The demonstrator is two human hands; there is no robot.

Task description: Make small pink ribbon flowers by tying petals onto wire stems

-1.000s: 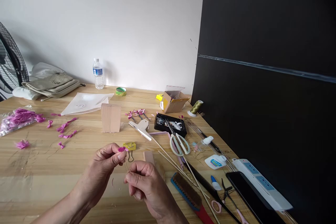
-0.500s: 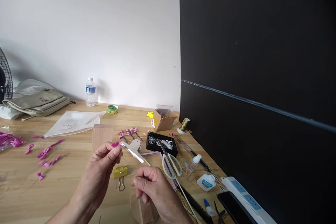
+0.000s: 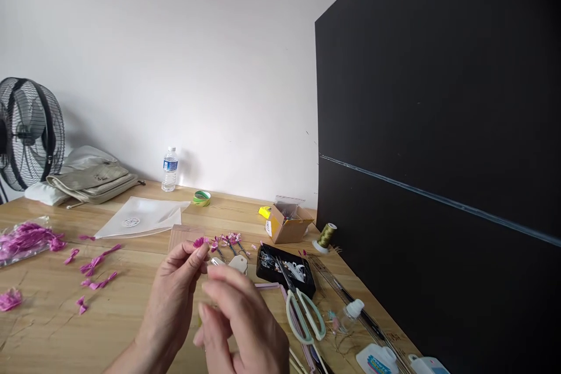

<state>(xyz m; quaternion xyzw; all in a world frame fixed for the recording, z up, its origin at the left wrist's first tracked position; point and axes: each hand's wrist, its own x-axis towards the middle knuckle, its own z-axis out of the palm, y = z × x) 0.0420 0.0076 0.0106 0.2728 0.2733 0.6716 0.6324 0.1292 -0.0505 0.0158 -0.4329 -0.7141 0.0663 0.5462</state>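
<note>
My left hand [image 3: 177,289] is closed, with a small magenta ribbon flower [image 3: 200,242] pinched between thumb and index fingertip. Just to its right, my right hand [image 3: 245,315] is raised with curled fingers, blurred by motion. A gap shows between its thumb and index finger, but whether it holds something thin cannot be made out. Behind the fingers lies a metal bulldog clip [image 3: 238,263], partly covered. Several pink flowers on dark stems [image 3: 230,239] rest beyond it. Scissors [image 3: 305,315] with pale green handles lie to the right, their blades over a black tray [image 3: 264,272].
Magenta ribbon bows [image 3: 99,258] and a plastic bag of ribbon [image 3: 30,239] are on the left. A cardboard box [image 3: 289,225], thread spool [image 3: 326,238] and glue bottle [image 3: 377,358] stand rightward. A black panel [image 3: 429,128] borders the right side. A water bottle [image 3: 170,170] stands behind.
My right hand has moved up and left, close to the left hand, hiding much of the bulldog clip. The left hand keeps its pinch on the flower. The view has shifted left and up.
</note>
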